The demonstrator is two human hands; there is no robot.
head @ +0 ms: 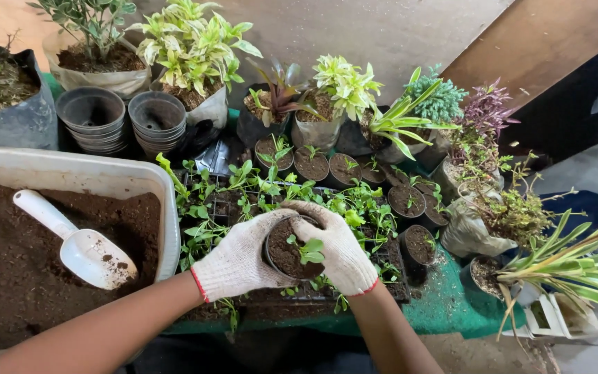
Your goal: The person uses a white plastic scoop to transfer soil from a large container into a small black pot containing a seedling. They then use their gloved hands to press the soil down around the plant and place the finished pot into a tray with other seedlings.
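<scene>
At lower centre of the frame, a small black pot with a seedling is cupped upright between the gloved left hand and right hand, mouth upward.

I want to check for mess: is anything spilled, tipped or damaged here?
Nothing stands out. Both gloved hands, left and right, hold the small pot upright, and the scoop lies on the soil inside the tray.

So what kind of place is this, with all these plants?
Probably a plant nursery or potting bench: a tub of soil with a white scoop, stacked empty pots, and seedling trays.
</scene>
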